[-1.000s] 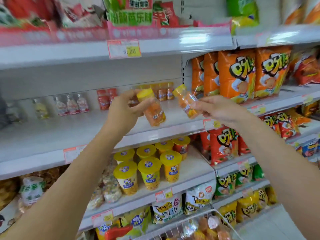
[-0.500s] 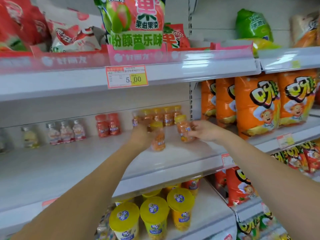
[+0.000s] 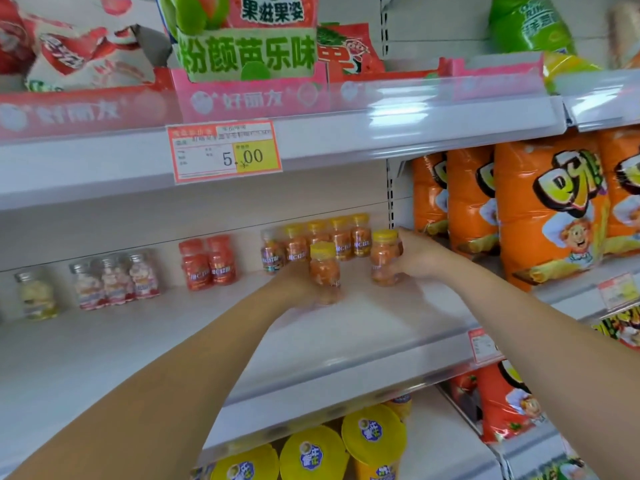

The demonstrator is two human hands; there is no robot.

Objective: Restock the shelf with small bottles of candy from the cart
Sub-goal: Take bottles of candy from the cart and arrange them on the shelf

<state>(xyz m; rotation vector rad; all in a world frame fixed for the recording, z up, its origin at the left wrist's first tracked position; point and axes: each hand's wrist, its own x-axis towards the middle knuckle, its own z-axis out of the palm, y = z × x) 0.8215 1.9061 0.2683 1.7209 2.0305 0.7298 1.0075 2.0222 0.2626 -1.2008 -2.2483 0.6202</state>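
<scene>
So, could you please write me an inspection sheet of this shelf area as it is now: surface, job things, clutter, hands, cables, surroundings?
Surface: white shelf; bottles stand along its back.
Job's things: left bottle and right bottle, both upright with yellow caps, in front of the back row of similar bottles; cannot tell whether they touch the shelf.
Clutter: red-capped bottles, silver-capped bottles and one pale bottle, further left.
Grippers: left hand holds the left bottle; right hand holds the right bottle.
Cables: nothing seen.
Surroundings: orange snack bags on the right, price tag above, yellow-lidded cups below.
</scene>
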